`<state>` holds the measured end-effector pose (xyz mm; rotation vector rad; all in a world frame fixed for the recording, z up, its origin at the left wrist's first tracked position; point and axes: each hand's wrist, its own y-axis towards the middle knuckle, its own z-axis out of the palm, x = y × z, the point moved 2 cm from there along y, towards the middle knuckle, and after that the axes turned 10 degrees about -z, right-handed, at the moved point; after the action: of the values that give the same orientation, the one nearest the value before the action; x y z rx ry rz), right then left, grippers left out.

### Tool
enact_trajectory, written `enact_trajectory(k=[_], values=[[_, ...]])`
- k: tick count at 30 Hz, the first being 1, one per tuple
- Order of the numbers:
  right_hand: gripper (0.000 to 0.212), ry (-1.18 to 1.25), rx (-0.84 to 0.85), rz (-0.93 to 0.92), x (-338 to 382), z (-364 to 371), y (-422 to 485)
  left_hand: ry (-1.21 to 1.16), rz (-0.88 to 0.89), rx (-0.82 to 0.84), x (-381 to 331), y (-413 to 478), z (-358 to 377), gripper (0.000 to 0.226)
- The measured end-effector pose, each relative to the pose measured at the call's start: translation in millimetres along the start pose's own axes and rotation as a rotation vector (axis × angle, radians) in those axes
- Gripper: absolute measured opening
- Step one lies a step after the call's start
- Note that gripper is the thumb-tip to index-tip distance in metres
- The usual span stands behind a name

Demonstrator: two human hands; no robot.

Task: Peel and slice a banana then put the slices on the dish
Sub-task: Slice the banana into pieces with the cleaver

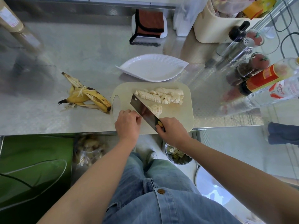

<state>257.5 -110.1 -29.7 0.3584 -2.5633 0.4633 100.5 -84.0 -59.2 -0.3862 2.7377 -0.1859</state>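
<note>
While your right hand (173, 132) grips 1 cleaver (142, 109), your left hand (127, 125) curls beside it, hold unclear.
1 board (186, 113) at the worktop's (64, 54) front edge bears slices (161, 96); 1 dish (127, 68) behind, 1 peel (87, 97) left.

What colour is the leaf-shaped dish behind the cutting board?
White, with fine ribbed lines across its surface. The dish shows best in the head view, the only one given.

The right hand (172, 130) covers nearly all the handle of the cleaver (143, 110). Its blade hides the near part of a small pile of banana slices (156, 109). Whether the curled fingers of the left hand (127, 123) hold anything cannot be told. The right edge cuts two bottles (262, 80).
</note>
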Motion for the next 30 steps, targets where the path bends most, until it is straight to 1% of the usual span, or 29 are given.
enact_trajectory(k=[6, 12, 20, 30], values=[[0.026, 0.012, 0.031, 0.008, -3, 1, -4, 0.004, 0.000, 0.009, 0, 1, 1, 0.008], [0.029, 0.050, -0.070, 0.012, -10, -11, -6, 0.030, 0.006, 0.014, 0, 2, 0, 0.009], [0.026, 0.048, -0.029, -0.026, -4, -6, -4, 0.005, -0.017, 0.020, 1, 1, 1, 0.009], [0.027, 0.013, 0.019, -0.024, -3, -1, 0, 0.011, -0.017, 0.013, 1, 3, 2, 0.008]])
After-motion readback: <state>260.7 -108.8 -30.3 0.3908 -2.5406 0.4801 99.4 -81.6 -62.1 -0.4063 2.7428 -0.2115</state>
